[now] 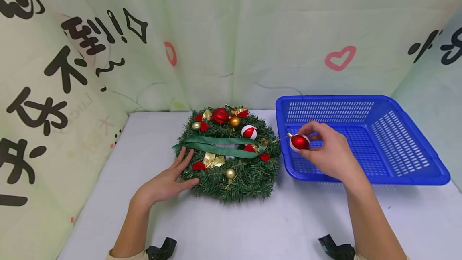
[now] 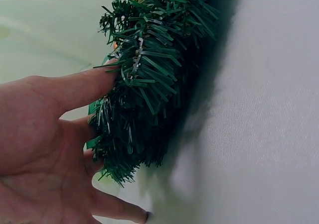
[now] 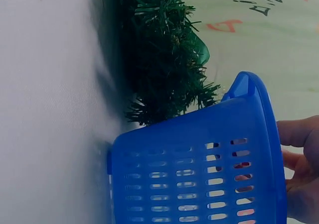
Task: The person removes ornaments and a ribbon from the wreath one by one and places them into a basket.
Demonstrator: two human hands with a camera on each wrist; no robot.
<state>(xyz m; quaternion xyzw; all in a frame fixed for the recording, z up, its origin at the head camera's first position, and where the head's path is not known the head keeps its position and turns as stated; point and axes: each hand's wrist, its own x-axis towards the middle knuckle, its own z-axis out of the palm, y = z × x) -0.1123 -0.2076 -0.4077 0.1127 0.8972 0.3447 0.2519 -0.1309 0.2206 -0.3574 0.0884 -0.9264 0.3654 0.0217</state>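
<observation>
A green Christmas wreath (image 1: 249, 183) lies on the white table, decorated with red and gold bows, baubles and a green ribbon (image 1: 231, 152) across its middle. My left hand (image 1: 167, 181) rests on the wreath's left side with fingers spread, the fingertips at the ribbon's end. In the left wrist view its thumb and fingers touch the green needles (image 2: 149, 74). My right hand (image 1: 330, 151) pinches a red and white Christmas bauble (image 1: 299, 142) by its side, over the left part of the blue basket (image 1: 408, 181). The right wrist view hides the bauble mostly behind the basket wall.
The basket, with slotted walls, stands right of the wreath, its left rim close to the needles. A pale curtain (image 1: 252, 51) with black writing and red hearts hangs behind and at the sides. The white table (image 1: 252, 228) extends in front.
</observation>
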